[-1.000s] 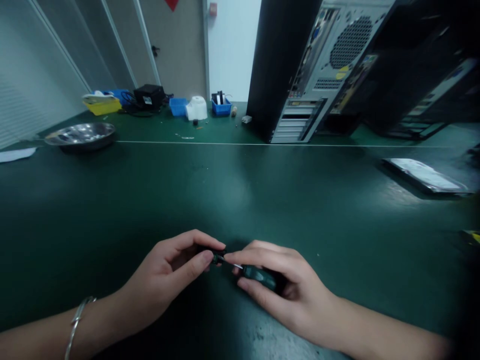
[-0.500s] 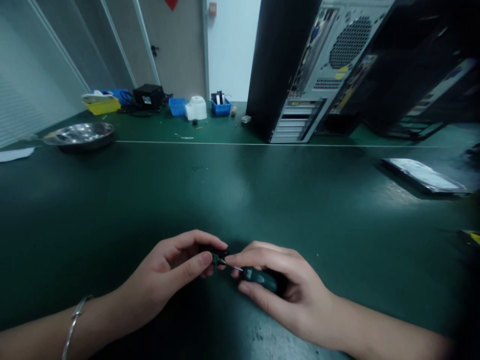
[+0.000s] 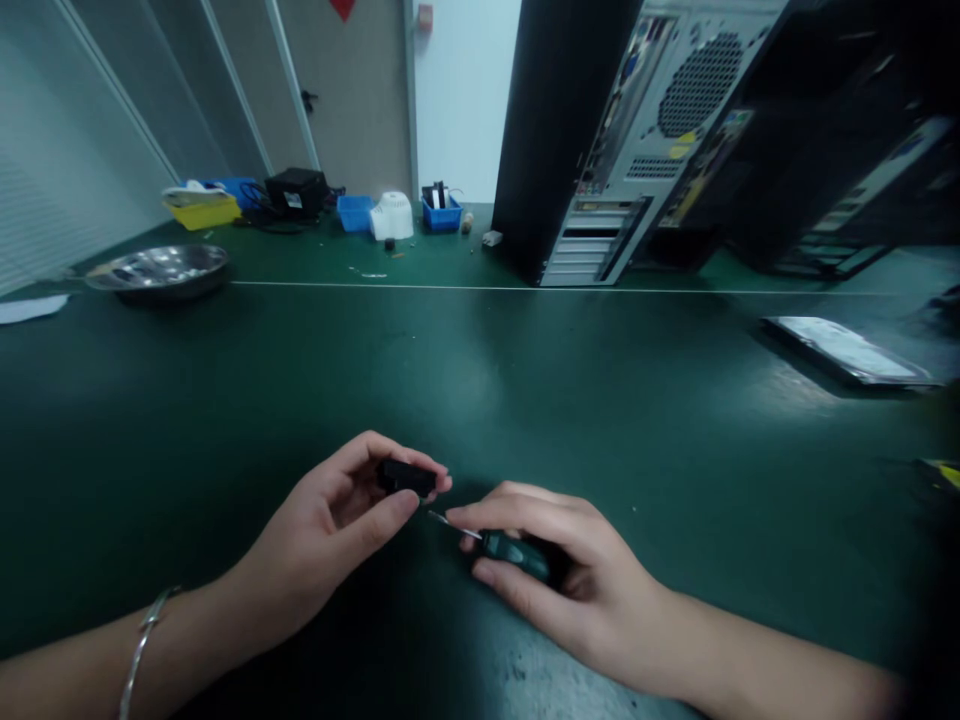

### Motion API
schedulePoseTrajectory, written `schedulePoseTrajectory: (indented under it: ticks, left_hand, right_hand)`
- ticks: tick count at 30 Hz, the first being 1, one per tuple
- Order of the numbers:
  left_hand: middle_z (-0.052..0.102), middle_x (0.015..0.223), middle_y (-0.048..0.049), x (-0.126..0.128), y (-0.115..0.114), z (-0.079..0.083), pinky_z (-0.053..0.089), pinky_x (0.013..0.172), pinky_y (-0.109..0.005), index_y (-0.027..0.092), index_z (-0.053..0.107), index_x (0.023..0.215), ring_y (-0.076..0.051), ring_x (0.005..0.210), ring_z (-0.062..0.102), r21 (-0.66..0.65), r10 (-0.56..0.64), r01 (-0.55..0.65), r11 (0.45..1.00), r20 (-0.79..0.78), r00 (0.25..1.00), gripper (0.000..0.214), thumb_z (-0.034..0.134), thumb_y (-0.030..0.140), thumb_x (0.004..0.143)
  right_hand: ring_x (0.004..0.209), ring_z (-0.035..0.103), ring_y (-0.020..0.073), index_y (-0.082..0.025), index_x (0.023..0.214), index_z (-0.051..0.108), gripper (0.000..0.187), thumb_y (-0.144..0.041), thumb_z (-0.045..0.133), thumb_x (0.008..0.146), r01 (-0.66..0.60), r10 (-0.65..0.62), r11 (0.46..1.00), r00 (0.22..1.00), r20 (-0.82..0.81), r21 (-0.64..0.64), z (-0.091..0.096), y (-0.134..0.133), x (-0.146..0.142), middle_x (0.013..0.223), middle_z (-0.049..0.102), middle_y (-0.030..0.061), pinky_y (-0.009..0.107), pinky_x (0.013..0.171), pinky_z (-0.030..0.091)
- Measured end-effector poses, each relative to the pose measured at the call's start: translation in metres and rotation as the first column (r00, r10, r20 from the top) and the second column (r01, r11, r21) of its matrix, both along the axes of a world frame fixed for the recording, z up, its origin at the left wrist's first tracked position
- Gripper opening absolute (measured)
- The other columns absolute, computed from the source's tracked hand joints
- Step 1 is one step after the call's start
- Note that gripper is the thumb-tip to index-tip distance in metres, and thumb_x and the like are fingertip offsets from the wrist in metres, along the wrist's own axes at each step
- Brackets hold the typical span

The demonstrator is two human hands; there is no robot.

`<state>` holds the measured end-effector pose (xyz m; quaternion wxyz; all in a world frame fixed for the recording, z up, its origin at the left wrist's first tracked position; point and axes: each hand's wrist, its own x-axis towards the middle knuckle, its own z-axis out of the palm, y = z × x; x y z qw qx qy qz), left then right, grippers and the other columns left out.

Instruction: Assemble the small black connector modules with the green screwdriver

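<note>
Facing a door (image 3: 364, 100), the green desk (image 3: 322, 360) bears a far blue bin (image 3: 442, 219) of black-and-white pieces (image 3: 436, 194); left fingers (image 3: 384, 518) pinch a black part (image 3: 407, 477), right fingers (image 3: 525, 514) a screwdriver (image 3: 517, 555).

A small black part (image 3: 406, 478) is held near a green-handled screwdriver (image 3: 514, 554)

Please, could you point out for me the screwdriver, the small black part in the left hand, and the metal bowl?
Screwdriver (image 3: 515, 555), head view: on the dark green handle.
Small black part (image 3: 406, 478), head view: on its exposed surface.
Metal bowl (image 3: 180, 287), head view: on its near outer wall.
</note>
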<state>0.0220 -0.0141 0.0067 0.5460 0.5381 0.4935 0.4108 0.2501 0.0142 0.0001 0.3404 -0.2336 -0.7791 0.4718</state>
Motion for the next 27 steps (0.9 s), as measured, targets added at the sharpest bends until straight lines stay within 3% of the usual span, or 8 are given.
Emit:
schedulePoseTrajectory:
  ticks: [4, 7, 11, 16, 19, 23, 27]
  left_hand:
    - [0.07, 0.105, -0.006, 0.0, 0.0, -0.002, 0.055, 0.088, -0.031, 0.022, 0.06, 0.108, -0.019, 0.095, 0.067, 0.029, 0.01, -0.009, 1.0, -0.017, 1.0, 0.018, 0.061, 0.033, 0.094]
    - [0.068, 0.107, -0.0048, 0.0, -0.001, -0.006, 0.054, 0.086, -0.028, 0.024, 0.061, 0.114, -0.018, 0.094, 0.066, 0.064, 0.003, 0.004, 0.998, -0.119, 0.993, 0.023, 0.059, 0.034, 0.095]
    - [0.069, 0.1, -0.004, 0.0, -0.003, -0.007, 0.054, 0.081, -0.029, 0.026, 0.051, 0.128, -0.019, 0.093, 0.067, 0.019, -0.065, 0.069, 0.997, -0.179, 0.982, 0.036, 0.059, 0.037, 0.094]
    - [0.072, 0.1, -0.005, 0.001, -0.003, -0.004, 0.054, 0.082, -0.03, 0.023, 0.053, 0.11, -0.021, 0.094, 0.069, -0.016, -0.143, 0.143, 0.99, -0.215, 0.966, 0.023, 0.062, 0.034, 0.092]
    - [0.07, 0.107, -0.0052, 0.0, -0.002, -0.003, 0.053, 0.085, -0.03, 0.025, 0.057, 0.12, -0.02, 0.097, 0.067, 0.072, -0.161, 0.194, 0.978, -0.324, 0.932, 0.026, 0.057, 0.031, 0.095]
    - [0.067, 0.107, -0.0039, -0.003, -0.004, -0.005, 0.052, 0.086, -0.03, 0.03, 0.044, 0.144, -0.019, 0.096, 0.064, 0.238, -0.106, 0.245, 0.94, -0.476, 0.873, 0.049, 0.05, 0.024, 0.096]
    - [0.068, 0.103, -0.0043, -0.004, -0.008, -0.011, 0.054, 0.08, -0.029, 0.027, 0.055, 0.13, -0.021, 0.09, 0.066, 0.307, 0.006, 0.164, 0.937, -0.486, 0.874, 0.04, 0.059, 0.026, 0.09]
  right_hand:
    - [0.085, 0.069, 0.016, -0.021, 0.119, 0.067, 0.031, -0.011, 0.062, 0.09, 0.027, -0.027, 1.0, 1.0, -0.011, 0.014, -0.001, 0.0, 0.0, 0.095, 0.071, 0.0061, 0.028, 0.078, 0.056]
    - [0.086, 0.069, 0.0167, -0.022, 0.12, 0.066, 0.032, -0.012, 0.062, 0.09, 0.047, -0.047, 0.999, 0.999, -0.017, 0.016, -0.001, -0.001, 0.0, 0.095, 0.071, 0.0062, 0.028, 0.076, 0.056]
    - [0.085, 0.068, 0.0167, -0.022, 0.119, 0.067, 0.031, -0.012, 0.062, 0.09, 0.067, -0.066, 0.998, 0.998, -0.014, 0.013, -0.001, -0.001, 0.0, 0.094, 0.071, 0.006, 0.028, 0.076, 0.056]
    - [0.086, 0.068, 0.0159, -0.023, 0.122, 0.066, 0.035, -0.01, 0.062, 0.09, 0.045, -0.044, 0.999, 0.998, -0.041, 0.007, -0.001, 0.0, -0.001, 0.096, 0.072, 0.0054, 0.028, 0.077, 0.055]
    - [0.088, 0.068, 0.0164, -0.023, 0.122, 0.066, 0.035, -0.01, 0.061, 0.09, 0.035, -0.035, 0.999, 0.999, -0.038, -0.004, -0.002, 0.0, 0.0, 0.098, 0.071, 0.0059, 0.028, 0.078, 0.055]
    - [0.089, 0.068, 0.0165, -0.023, 0.121, 0.067, 0.033, -0.01, 0.061, 0.091, 0.033, -0.033, 0.999, 0.999, -0.02, -0.015, -0.002, 0.0, 0.0, 0.099, 0.071, 0.0064, 0.028, 0.078, 0.056]
    - [0.088, 0.068, 0.0168, -0.023, 0.119, 0.069, 0.032, -0.01, 0.062, 0.09, 0.039, -0.039, 0.999, 0.999, -0.024, 0.004, 0.0, 0.0, -0.001, 0.099, 0.071, 0.007, 0.028, 0.076, 0.056]
